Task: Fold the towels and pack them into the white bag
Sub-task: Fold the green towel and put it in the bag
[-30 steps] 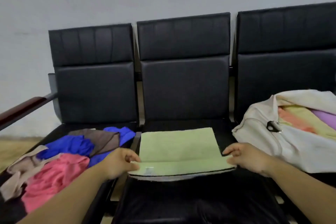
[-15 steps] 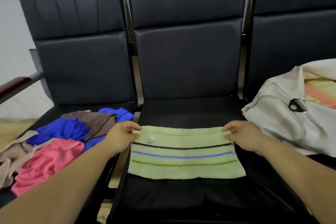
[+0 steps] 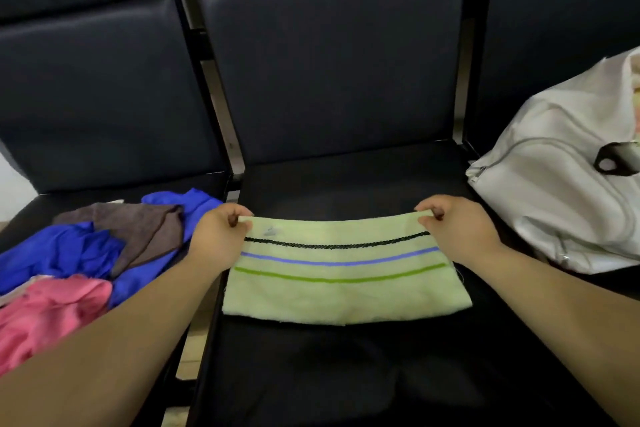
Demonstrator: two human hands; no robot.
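Note:
A pale green towel with black, blue and green stripes lies folded on the middle black seat. My left hand pinches its far left corner, and my right hand pinches its far right corner. The far edge sags slightly between the two hands. On the right seat sits the white bag, partly cut off by the frame edge, with a zip and a black pull tab.
A heap of unfolded towels lies on the left seat: blue, brown and pink. Black seat backs rise behind. A narrow gap runs between the left and middle seats.
Both hands carried the towel's near edge over to the far side, folding it so the striped face shows. The camera has tilted downward and moved closer.

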